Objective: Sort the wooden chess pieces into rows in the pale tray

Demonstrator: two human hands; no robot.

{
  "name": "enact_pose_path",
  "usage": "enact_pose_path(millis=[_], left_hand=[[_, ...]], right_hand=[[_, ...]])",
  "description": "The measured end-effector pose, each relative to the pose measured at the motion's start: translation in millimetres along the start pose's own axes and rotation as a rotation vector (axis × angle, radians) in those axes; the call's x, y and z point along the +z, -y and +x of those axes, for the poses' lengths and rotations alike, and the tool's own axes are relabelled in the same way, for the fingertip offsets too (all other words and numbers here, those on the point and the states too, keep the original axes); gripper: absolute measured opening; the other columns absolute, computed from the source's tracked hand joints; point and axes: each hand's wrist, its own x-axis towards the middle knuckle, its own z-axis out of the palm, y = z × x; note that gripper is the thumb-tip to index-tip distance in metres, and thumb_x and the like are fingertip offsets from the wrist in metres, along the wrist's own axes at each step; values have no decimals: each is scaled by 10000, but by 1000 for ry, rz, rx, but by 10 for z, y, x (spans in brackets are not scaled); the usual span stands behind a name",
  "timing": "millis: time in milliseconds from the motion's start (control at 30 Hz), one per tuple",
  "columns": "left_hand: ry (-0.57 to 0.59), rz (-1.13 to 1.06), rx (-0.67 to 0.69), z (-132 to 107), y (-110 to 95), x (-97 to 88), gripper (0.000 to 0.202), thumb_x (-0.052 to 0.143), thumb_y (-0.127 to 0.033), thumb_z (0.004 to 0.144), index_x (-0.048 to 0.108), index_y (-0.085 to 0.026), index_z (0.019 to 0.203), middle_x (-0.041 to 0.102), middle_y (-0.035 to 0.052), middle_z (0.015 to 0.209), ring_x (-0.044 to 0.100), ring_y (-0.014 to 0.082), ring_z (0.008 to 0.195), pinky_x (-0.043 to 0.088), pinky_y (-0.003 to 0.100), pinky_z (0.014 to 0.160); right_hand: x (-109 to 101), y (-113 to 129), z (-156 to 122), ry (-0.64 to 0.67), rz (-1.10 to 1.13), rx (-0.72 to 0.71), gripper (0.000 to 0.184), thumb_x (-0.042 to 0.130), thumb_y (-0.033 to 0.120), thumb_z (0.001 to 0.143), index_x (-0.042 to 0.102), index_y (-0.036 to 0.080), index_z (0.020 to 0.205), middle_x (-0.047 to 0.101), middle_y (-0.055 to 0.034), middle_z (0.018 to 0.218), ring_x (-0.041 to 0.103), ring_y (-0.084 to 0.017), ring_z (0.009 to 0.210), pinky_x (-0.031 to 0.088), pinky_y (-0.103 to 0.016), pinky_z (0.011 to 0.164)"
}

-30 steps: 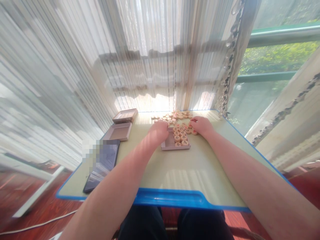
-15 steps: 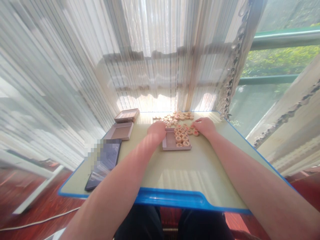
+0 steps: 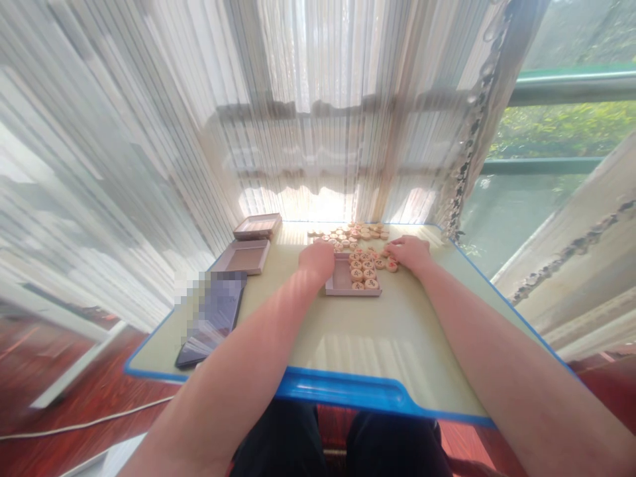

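Wooden discs (image 3: 369,273) seem light and hard, best pinched by edges; whether left hand (image 3: 317,262) or right hand (image 3: 410,252) grips, I cannot tell.

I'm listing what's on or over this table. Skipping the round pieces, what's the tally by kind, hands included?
Open boxes or lids: 3 (centre box, near-left box, far-left box)
Dark flat slab: 1
Hands: 2 (left hand, right hand)
Total: 6
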Motion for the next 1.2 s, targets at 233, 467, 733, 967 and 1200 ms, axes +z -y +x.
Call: enact_pose_path(millis=[233, 467, 733, 967, 1200], left_hand=[[-51, -25, -8, 22, 43, 23, 353, 393, -371, 874, 640, -144, 984, 611, 144, 1058, 612, 254, 911, 485, 331, 740], [-151, -119, -19, 20, 43, 120, 516, 205, -461, 921, 631, -188, 1019, 589, 115, 1071, 601, 217, 899, 462, 305, 731], [-351, -272, 89, -86, -24, 13, 413, 245, -377, 940, 616, -199, 967, 589, 68, 1007, 568, 167, 936, 432, 262, 779], [-225, -332, 127, -344, 81, 62, 424, 249, -444, 922, 553, -191, 1077, 648, 93, 978, 610, 209, 859, 437, 300, 698], [-446, -583, -76, -486, 35, -14, 553, 82, -411, 947, 591, -196, 918, 659, 44, 792, 608, 162, 786, 422, 252, 681]], right_hand=[[4, -21, -17, 7, 58, -26, 324, 548, 447, 718, 721, 223, 876, 548, -51, 1268, 442, -329, 1137, 348, -452, 936], [19, 28, -154, -158, 113, -38, 358, 486, 426, 790, 685, 175, 950, 448, -125, 1327, 302, -341, 1241, 289, -497, 984], [-389, 361, -405, -315, 242, -387, 353, 445, 403, 850, 645, 158, 1008, 426, -134, 1342, 267, -286, 1270, 227, -450, 1052], [-756, 626, -811, -177, 605, -361, 386, 437, 423, 861, 599, 153, 1085, 567, -121, 1206, 539, -230, 1040, 425, -379, 895], [-664, 660, -1243, -242, 400, -631, 296, 472, 382, 849, 638, 204, 1017, 607, -100, 1133, 471, -253, 1136, 370, -419, 977]])
